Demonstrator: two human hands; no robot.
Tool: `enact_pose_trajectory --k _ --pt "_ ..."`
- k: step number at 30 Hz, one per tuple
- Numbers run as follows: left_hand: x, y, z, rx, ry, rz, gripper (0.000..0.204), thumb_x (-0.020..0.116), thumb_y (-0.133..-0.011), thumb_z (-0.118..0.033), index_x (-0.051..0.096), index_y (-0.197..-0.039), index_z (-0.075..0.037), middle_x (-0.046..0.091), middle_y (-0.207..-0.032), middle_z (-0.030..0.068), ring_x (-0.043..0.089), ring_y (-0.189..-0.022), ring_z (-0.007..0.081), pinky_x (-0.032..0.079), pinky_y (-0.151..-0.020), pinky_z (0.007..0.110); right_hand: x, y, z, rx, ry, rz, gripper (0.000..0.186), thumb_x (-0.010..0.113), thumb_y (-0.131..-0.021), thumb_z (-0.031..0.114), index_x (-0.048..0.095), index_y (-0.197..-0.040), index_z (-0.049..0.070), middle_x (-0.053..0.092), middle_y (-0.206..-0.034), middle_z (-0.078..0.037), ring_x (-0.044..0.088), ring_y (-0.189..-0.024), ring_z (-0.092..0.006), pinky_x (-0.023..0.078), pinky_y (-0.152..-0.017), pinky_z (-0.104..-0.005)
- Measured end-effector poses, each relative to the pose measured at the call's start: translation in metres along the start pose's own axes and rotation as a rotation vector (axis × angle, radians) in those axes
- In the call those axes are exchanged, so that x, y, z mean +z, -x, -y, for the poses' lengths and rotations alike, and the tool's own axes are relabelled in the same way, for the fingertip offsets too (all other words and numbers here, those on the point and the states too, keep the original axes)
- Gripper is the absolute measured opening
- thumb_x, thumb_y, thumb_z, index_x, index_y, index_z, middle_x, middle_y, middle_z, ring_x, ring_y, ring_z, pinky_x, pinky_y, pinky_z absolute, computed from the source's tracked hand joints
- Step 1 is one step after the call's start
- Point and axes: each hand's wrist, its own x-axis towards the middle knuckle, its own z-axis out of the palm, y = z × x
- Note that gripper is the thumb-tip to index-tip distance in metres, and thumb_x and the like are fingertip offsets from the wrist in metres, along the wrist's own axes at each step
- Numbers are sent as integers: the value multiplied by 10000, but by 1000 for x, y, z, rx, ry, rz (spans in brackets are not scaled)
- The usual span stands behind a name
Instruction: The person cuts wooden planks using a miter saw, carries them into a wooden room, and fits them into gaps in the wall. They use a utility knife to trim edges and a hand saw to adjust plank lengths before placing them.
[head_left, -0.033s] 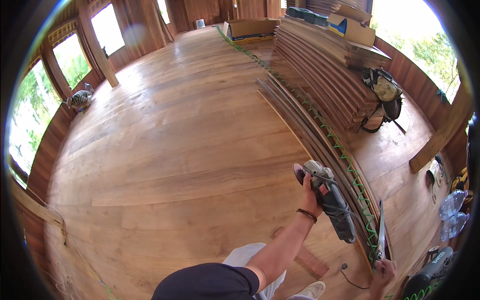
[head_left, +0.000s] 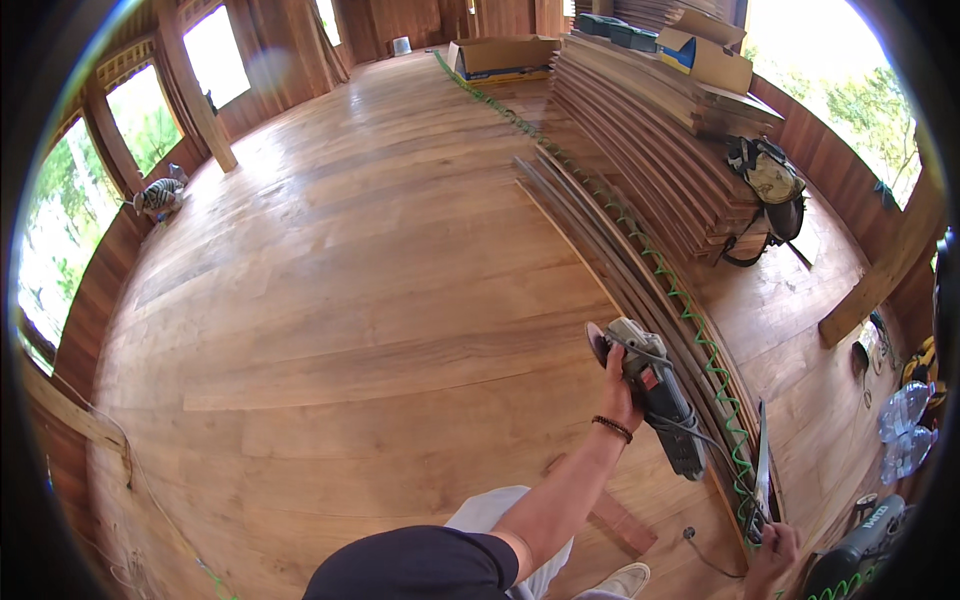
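My left hand (head_left: 622, 392), a beaded bracelet on its wrist, is closed round the head end of a grey and black angle grinder (head_left: 660, 398). A round disc (head_left: 597, 343) sits at the grinder's far left end, and a dark cord is looped about its body. At the lower right, my right hand (head_left: 778, 550) has its fingers curled on what appears to be the grinder's power cord (head_left: 712, 566); the cord's plug (head_left: 688, 533) hangs or lies to the left. Just beyond those fingers, a hand saw (head_left: 763, 460) has its blade pointing away.
Long wooden strips (head_left: 640, 280) lie alongside a coiled green hose (head_left: 684, 298). Behind them rises a board stack (head_left: 650, 140) with a backpack (head_left: 768, 185) against it. A short board (head_left: 622, 522) lies by my shoe (head_left: 628, 578); a grey-green machine (head_left: 860, 545) and plastic bottles (head_left: 906, 430) are at right.
My right hand has shifted slightly right and down, and the cord near it has moved a little. The grinder's lower end has tipped slightly up and left; the saw stays put.
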Motion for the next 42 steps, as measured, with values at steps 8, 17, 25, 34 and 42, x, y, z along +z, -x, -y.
enact_pose_trajectory --k 8,17,25,34,42 --pt "25 -6 -9 256 -161 -213 337 686 -1005 -316 598 -1203 -57 709 -1074 90 714 -941 211 612 -801 361 -81 8 44 27 925 -249 284 759 -934 401 801 -949 121 720 -812 -115 663 -705 -301 548 -657 -423" --pt "-15 -34 -69 148 240 -101 519 546 -995 -616 642 -1168 -136 716 -1019 57 694 -897 212 591 -824 409 -88 53 -53 172 872 -110 315 755 -898 279 724 -1107 45 713 -943 -120 675 -862 -242 540 -771 -360" --pt "54 13 -43 -127 -102 54 509 546 -989 -594 680 -1135 -125 751 -896 31 714 -745 176 587 -712 335 36 9 -28 431 -284 200 464 721 -931 149 596 -1332 -48 612 -1330 -168 632 -1209 -261 482 -1035 -384" --pt "83 46 -23 -269 -231 183 523 520 -1020 -564 688 -1176 -94 757 -961 62 717 -786 170 589 -719 338 138 -76 174 451 -1436 921 748 892 -672 249 527 -1264 -25 688 -1048 -143 731 -923 -255 607 -794 -377" --pt "72 58 -7 -219 -459 353 513 605 -1003 -513 638 -1252 -66 725 -1064 47 685 -919 131 561 -814 300 141 -78 186 226 -900 406 433 743 -734 20 562 -1127 -9 690 -933 -82 694 -786 -153 572 -715 -302"
